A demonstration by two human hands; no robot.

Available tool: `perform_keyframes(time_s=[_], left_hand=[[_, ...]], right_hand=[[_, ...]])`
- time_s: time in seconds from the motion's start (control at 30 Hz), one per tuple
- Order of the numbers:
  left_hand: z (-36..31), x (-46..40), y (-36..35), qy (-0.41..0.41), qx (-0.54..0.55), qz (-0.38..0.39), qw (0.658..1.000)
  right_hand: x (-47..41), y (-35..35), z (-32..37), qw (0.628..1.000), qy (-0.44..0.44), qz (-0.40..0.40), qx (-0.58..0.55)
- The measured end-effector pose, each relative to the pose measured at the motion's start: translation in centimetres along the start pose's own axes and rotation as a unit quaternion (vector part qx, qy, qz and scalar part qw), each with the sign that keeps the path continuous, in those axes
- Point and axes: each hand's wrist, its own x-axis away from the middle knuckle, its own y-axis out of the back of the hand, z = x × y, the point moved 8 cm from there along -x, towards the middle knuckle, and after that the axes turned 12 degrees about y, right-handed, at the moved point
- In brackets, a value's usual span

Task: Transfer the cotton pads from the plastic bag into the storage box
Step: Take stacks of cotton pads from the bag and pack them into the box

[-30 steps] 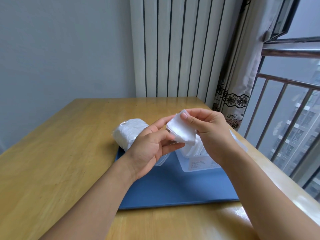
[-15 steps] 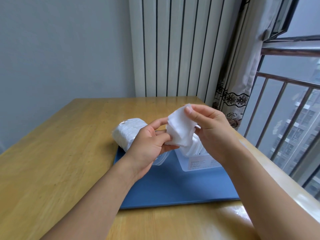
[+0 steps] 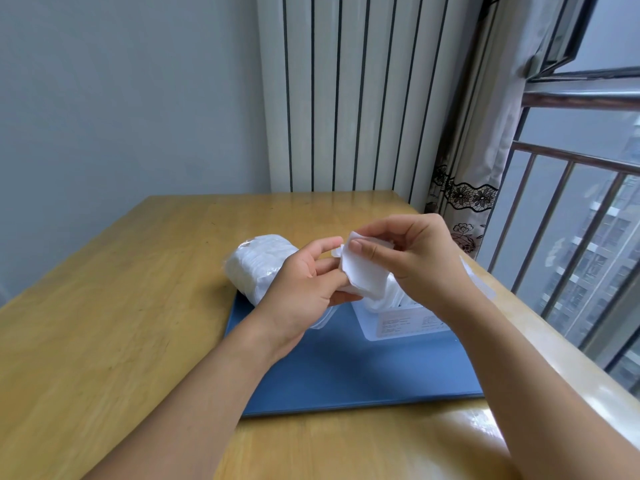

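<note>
Both hands, left hand [image 3: 304, 289] and right hand [image 3: 412, 261], pinched cotton pads [image 3: 363, 275] directly above the storage box [image 3: 405, 323], plastic bag [image 3: 256, 265] left of the grip; next likely lowering them in.

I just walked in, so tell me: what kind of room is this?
Probably a room in a high-rise flat: a wooden table by a white radiator, a patterned curtain, and a barred window facing tower blocks.

We take this for a flat high up: a wooden table [image 3: 104, 323], lace-trimmed curtain [image 3: 464, 188], radiator [image 3: 346, 91], towers beyond the window railing [image 3: 554, 220].
</note>
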Motion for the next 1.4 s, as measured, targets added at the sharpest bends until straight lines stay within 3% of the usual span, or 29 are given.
perform_keyframes(time_s=[0.33, 0.5, 0.6, 0.7, 0.87, 0.97, 1.4], left_hand=[[0.2, 0.2, -0.6, 0.02, 0.084, 0.03, 0.996], [-0.1, 0.3, 0.2, -0.048, 0.019, -0.048, 0.998], [-1.1, 0.6, 0.9, -0.1, -0.001, -0.091, 0.991], [-1.7, 0.9, 1.3, -0.128, -0.014, -0.106, 0.986], [-2.4, 0.9, 1.4, -0.106, 0.056, -0.019, 0.993], [-2.6, 0.9, 2.0, -0.114, 0.061, -0.037, 0.991], [-2.6, 0.8, 2.2, -0.122, 0.029, -0.086, 0.988]], right_hand=[[0.1, -0.3, -0.2, 0.999, 0.013, -0.014, 0.045], [0.3, -0.2, 0.0, 0.993, 0.028, -0.012, 0.112], [0.5, -0.5, -1.1, 0.998, -0.04, 0.015, 0.042], [0.4, -0.8, -1.3, 0.997, -0.054, 0.016, -0.059], [0.3, -0.4, -1.6, 0.985, -0.075, 0.006, -0.154], [0.3, -0.6, -1.6, 0.972, -0.093, 0.025, -0.217], [0.4, -1.6, -1.4, 0.956, -0.11, 0.038, -0.27]])
